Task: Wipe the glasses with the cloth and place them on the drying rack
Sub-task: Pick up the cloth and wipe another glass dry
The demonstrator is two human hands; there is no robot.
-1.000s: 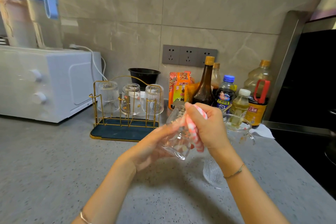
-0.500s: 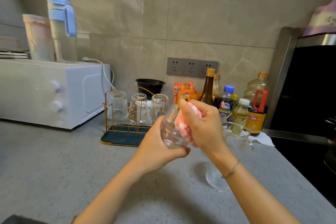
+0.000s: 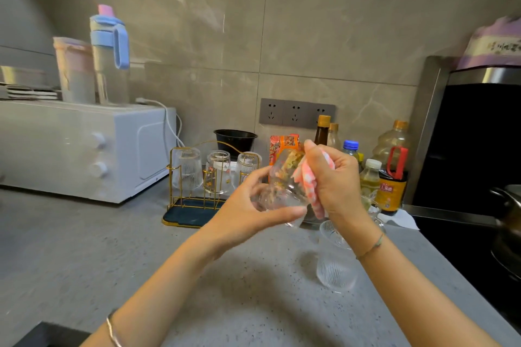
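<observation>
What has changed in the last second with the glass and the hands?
The left hand, now curled round the base of the glass, and the right hand, still pressing the cloth to it, have risen a little. The three glasses on the rack and the ribbed glass on the counter stayed put.

Left hand: raised, fingers curled round glass. Right hand: raised, gripped bunched cloth against glass. Forearms bare, angled inward.

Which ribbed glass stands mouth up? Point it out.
The ribbed glass on the counter below the right hand; the ribbed ones on the drying rack sit upside down.
</observation>
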